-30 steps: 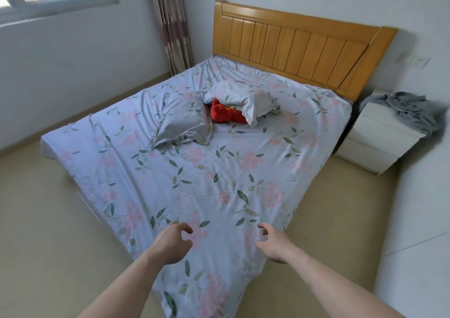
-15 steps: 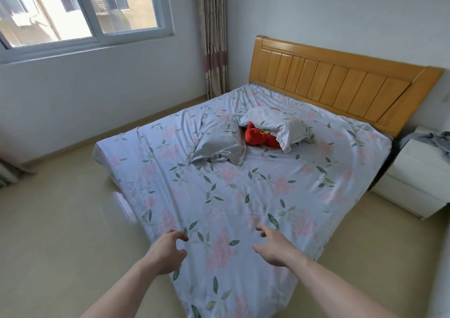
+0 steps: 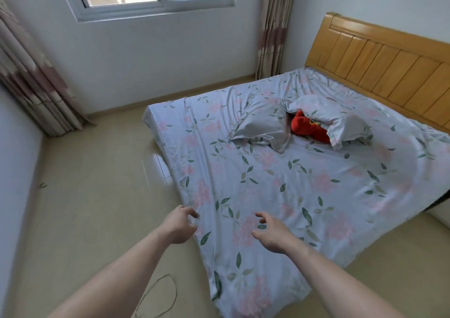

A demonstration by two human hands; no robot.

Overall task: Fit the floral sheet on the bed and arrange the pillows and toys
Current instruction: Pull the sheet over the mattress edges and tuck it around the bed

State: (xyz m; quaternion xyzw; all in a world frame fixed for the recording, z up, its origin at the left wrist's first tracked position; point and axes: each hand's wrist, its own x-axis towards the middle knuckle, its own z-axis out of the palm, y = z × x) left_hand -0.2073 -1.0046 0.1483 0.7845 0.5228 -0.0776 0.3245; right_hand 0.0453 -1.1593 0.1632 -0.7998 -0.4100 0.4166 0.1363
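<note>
The left hand [image 3: 179, 225], fingers loosely curled and holding nothing, sits nearest the floral sheet [image 3: 280, 183]'s left edge, while the right hand [image 3: 270, 232] hovers spread just above the sheet's near corner.

Pale lilac cotton sheet with pink flowers and green leaves [image 3: 292, 183] spread over the bed, wrinkled, near corner draped to floor. Two matching floral pillows [image 3: 263, 125] [image 3: 341, 120] mid-bed, askew. Red plush toy [image 3: 306, 128] between them, partly under the right pillow.
</note>
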